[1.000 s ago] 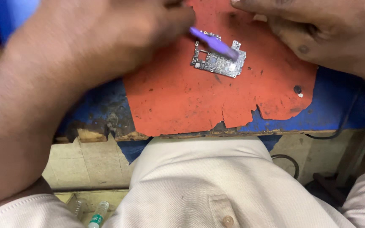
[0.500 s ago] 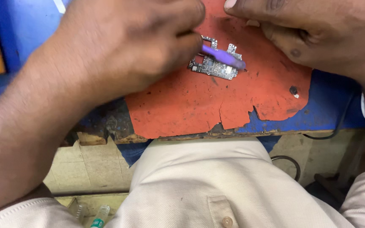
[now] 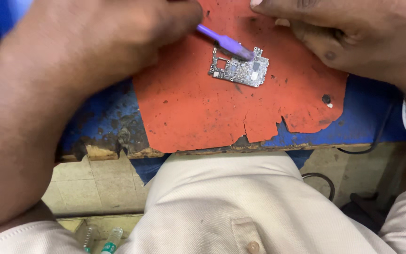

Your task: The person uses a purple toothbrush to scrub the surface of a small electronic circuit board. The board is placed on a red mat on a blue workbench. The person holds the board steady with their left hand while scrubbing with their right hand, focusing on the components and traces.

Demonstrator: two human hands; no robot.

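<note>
A small grey circuit board (image 3: 238,70) lies flat on a worn orange mat (image 3: 198,108). My left hand (image 3: 99,37) grips a purple stick-like tool (image 3: 222,41) whose tip rests on the board's upper edge. My right hand (image 3: 348,33) rests on the mat at the top right, just above and to the right of the board, fingers curled; whether it holds anything is hidden.
The mat sits on a blue bench top (image 3: 104,122) with a chipped wooden front edge (image 3: 118,151). A small dark part (image 3: 326,99) lies on the mat's right. Black cables (image 3: 323,181) hang below; small bottles (image 3: 111,237) stand by the tiled floor.
My left hand has drawn back up and left, so the purple tool's tip slid from the board's right side to its upper middle. The right hand stays put.
</note>
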